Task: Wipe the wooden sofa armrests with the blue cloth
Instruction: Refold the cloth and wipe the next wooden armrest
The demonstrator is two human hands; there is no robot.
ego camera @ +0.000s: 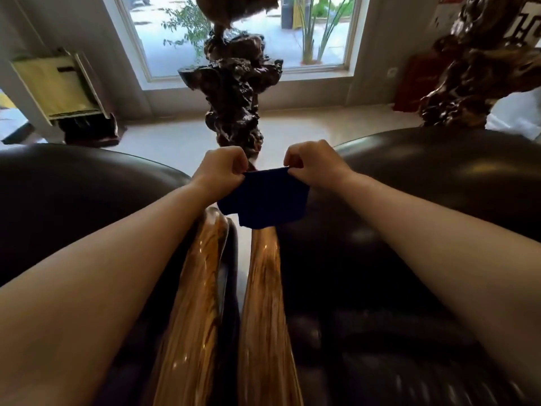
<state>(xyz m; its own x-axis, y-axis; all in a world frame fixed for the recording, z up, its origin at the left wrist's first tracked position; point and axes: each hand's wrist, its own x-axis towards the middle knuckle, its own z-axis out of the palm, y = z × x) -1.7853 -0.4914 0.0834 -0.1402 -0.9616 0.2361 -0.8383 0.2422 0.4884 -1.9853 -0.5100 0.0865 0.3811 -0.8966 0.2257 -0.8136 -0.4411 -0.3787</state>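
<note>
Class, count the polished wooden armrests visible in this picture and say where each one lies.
2. The left armrest and the right armrest run side by side at centre, below the blue cloth. Others may lie outside view.

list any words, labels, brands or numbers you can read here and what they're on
None can be read.
White panel with a dark fret-like pattern, top right behind the carved wood: it may be decoration or characters, too blurred and cut off to tell.
Red bag by the wall: no legible print.
Yellow-green folded item at left: one dark mark, not readable.
Blue cloth: no label shows.
</note>
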